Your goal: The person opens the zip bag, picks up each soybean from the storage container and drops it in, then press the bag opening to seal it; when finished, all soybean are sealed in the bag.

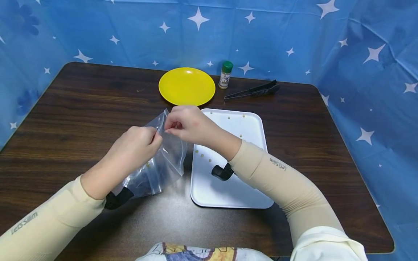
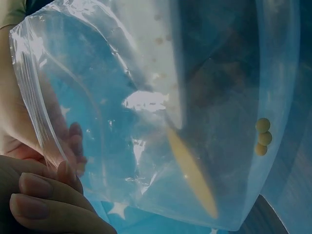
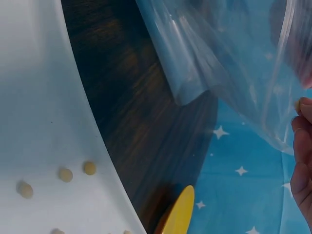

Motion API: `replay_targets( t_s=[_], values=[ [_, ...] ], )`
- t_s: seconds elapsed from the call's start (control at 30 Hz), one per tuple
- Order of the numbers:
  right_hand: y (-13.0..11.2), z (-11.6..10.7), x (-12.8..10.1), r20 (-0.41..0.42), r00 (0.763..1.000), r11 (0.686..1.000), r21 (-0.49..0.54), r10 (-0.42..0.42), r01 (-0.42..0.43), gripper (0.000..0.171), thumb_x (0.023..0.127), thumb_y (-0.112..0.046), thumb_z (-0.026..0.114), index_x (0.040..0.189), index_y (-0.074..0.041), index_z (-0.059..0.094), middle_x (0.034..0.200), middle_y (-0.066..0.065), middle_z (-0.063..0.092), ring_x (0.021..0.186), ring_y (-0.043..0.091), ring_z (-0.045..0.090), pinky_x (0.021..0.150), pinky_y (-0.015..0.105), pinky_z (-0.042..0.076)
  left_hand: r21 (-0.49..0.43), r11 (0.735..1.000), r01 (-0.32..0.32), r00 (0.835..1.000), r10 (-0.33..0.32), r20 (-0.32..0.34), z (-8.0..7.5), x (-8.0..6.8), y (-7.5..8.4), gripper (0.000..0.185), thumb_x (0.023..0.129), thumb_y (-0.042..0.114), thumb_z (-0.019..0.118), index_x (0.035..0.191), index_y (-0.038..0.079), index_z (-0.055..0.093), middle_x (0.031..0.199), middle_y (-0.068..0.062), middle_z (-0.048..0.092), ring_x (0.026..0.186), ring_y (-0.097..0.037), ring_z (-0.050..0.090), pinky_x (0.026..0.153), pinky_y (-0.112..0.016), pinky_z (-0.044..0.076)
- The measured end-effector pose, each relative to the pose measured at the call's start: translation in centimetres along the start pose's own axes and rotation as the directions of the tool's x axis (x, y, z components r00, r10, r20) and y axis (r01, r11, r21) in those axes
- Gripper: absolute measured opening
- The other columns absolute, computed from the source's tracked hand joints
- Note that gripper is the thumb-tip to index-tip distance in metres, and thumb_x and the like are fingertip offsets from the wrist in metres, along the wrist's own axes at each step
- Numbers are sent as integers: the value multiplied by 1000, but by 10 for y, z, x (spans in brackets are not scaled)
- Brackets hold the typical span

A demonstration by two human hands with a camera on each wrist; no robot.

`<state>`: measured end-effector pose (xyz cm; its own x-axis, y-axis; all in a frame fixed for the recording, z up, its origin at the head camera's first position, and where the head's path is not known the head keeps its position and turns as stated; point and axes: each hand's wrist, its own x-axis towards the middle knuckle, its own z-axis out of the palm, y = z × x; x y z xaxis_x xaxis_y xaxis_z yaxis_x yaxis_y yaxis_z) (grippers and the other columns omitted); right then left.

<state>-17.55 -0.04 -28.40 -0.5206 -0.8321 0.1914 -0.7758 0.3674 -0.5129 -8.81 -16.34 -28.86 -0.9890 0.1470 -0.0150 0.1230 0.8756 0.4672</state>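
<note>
My left hand (image 1: 135, 145) pinches the open zip edge of a clear zip-lock bag (image 1: 173, 154), holding it up left of the white tray. Three small round yellowish balls (image 2: 263, 138) sit along the fold at the bag's bottom in the left wrist view. Fingertips of my right hand (image 1: 194, 123) are at the bag's mouth, close to the left hand. Between them a small yellowish ball (image 3: 298, 106) shows in the right wrist view. More such balls (image 3: 65, 174) lie scattered on the white tray (image 1: 228, 194), partly hidden under my right forearm.
Behind the bag and tray lies a yellow plate (image 1: 187, 87). To its right stand a green-capped shaker bottle (image 1: 225, 76) and black-ended tongs (image 1: 254, 90) lying flat. A blue star-patterned curtain (image 1: 209, 40) borders the dark wooden table (image 1: 313, 145).
</note>
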Motion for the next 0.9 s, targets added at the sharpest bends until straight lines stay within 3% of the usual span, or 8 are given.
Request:
replay_targets(
  t_s=[0.13,0.4,0.67,0.9],
  values=[
    [1,1,0,11,1000,1000,-9,6,-5,5,85,-10,68,85,-8,72,82,-1,60,75,11,53,68,15,43,-3,1000,2,1000,-2,6,0,0,1,35,94,14,38,61,7,46,51,-4,36,42,-17,34,46,-30,32],
    [13,-6,-7,-58,998,1000,-9,12,-13,4,83,-12,71,84,-8,71,80,-1,60,73,12,54,66,18,44,-5,1000,9,1000,-9,14,1,0,1,36,95,15,40,61,7,49,51,-4,37,43,-18,35,47,-31,33],
    [43,-9,-24,-29,990,990,-34,135,-136,5,83,-15,71,84,-10,71,78,-1,61,74,13,53,65,22,44,-12,1000,25,999,-25,22,1,-1,1,36,94,17,38,60,8,46,52,-4,37,44,-19,35,48,-32,33],
    [66,-1,-40,60,962,964,-27,266,-265,3,83,-11,70,81,-8,70,73,0,61,71,16,51,63,24,44,-16,1000,9,1000,-9,14,1,-1,1,37,95,16,37,60,8,46,52,-4,38,45,-19,35,49,-32,33]
  ],
)
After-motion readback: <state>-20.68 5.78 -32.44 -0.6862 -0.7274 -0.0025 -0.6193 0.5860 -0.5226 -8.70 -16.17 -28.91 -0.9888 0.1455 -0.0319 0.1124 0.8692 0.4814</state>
